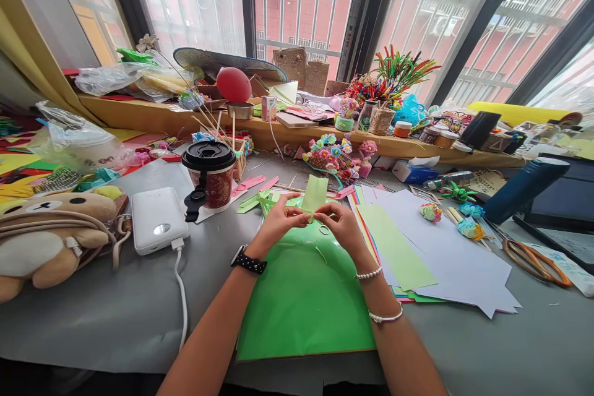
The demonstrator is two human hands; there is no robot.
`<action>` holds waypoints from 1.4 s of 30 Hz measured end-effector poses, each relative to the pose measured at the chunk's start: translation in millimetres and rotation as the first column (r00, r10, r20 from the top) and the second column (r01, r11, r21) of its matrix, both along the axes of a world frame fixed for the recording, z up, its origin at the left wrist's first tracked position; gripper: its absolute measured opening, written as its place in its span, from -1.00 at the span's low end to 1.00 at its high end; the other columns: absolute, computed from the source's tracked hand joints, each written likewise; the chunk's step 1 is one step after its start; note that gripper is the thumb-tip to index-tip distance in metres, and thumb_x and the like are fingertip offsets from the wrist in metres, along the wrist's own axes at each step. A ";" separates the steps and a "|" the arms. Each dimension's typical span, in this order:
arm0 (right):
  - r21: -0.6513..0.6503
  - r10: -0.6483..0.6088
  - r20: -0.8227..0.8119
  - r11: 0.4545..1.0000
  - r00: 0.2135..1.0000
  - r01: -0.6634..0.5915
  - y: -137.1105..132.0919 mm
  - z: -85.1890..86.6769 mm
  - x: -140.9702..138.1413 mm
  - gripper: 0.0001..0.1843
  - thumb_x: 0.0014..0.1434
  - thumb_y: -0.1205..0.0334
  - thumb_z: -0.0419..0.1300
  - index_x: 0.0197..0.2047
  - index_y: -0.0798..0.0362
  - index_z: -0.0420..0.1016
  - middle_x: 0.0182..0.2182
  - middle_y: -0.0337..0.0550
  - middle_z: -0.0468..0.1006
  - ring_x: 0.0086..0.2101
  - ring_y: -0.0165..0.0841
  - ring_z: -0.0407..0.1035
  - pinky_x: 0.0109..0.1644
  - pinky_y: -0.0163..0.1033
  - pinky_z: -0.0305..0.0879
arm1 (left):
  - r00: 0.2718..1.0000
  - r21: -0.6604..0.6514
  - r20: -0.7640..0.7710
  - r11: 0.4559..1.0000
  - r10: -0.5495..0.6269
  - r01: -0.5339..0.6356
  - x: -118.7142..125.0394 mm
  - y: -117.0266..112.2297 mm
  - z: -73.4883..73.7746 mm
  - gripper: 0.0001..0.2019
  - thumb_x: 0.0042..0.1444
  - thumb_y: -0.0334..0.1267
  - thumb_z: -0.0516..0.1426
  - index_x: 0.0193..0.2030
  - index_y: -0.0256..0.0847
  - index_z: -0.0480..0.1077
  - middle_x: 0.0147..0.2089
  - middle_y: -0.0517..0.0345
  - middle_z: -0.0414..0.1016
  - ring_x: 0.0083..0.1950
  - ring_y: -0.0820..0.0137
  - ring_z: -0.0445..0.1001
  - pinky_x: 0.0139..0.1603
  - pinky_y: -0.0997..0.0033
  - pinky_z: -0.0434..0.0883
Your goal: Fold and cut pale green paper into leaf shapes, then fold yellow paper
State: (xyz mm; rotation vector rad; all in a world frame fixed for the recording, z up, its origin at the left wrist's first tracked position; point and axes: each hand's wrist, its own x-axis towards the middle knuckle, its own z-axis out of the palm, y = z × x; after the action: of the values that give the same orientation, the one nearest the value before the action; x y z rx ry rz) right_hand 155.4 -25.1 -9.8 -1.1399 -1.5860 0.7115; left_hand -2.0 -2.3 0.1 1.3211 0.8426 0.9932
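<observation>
Between both hands I hold a light green paper strip (315,192) upright, its lower end pinched at my fingertips. My left hand (282,219) grips it from the left, thumb and index finger closed on the paper. From the right, my right hand (338,221) pinches the same lower end. Beneath them lies a glossy green sheet (306,297). A small ring (323,229) and a thin pale scrap (320,253) rest on that sheet. Folded green paper pieces (253,200) and pink ones (253,184) lie beyond my left hand.
A lidded coffee cup (216,176) and a white power bank (158,223) with a cable stand left, beside a plush bear (60,235). To the right are white paper sheets (455,253), a light green strip (399,250) and scissors (533,260). Paper flowers (329,154) stand behind.
</observation>
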 end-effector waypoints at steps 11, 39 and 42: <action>0.026 -0.015 0.023 1.000 1.000 0.015 0.7 0.0 -0.9 -0.83 -0.03 0.15 0.18 -0.48 0.10 0.40 -0.52 -0.18 0.44 -0.48 -0.41 0.30 -0.42 -0.32 0.25 | 0.996 0.086 -0.077 0.995 -0.040 0.047 -2.6 0.4 -0.9 -0.38 -0.26 -0.30 0.26 -0.02 -0.25 0.12 -0.51 0.30 0.36 -0.42 0.46 0.40 -0.36 0.47 0.30; -0.035 -0.100 -0.004 0.994 0.995 0.099 2.2 -4.1 -4.1 -0.74 -0.01 0.09 0.13 -0.50 0.13 0.43 -0.60 -0.21 0.39 -0.56 -0.45 0.24 -0.51 -0.36 0.14 | 0.999 0.016 -0.016 0.999 0.042 -0.042 5.0 4.1 -9.1 -0.41 -0.32 -0.31 0.29 -0.09 -0.28 0.16 -0.42 0.13 0.47 -0.39 0.40 0.45 -0.36 0.40 0.34; -0.037 -0.106 0.003 0.994 0.994 0.106 2.0 -4.8 -4.8 -0.72 -0.01 0.06 0.12 -0.51 0.13 0.42 -0.61 -0.20 0.39 -0.57 -0.44 0.23 -0.53 -0.36 0.13 | 0.999 -0.009 -0.021 0.999 0.046 -0.046 5.0 2.7 -7.8 -0.40 -0.33 -0.31 0.29 -0.09 -0.27 0.17 -0.42 0.13 0.47 -0.39 0.38 0.46 -0.35 0.38 0.34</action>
State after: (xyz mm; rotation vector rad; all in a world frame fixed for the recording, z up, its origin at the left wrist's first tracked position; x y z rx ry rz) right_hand 150.5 -23.1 -14.6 -1.2415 -1.5069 0.6726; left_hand 3.0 0.4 -7.6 1.3109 0.8962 1.0117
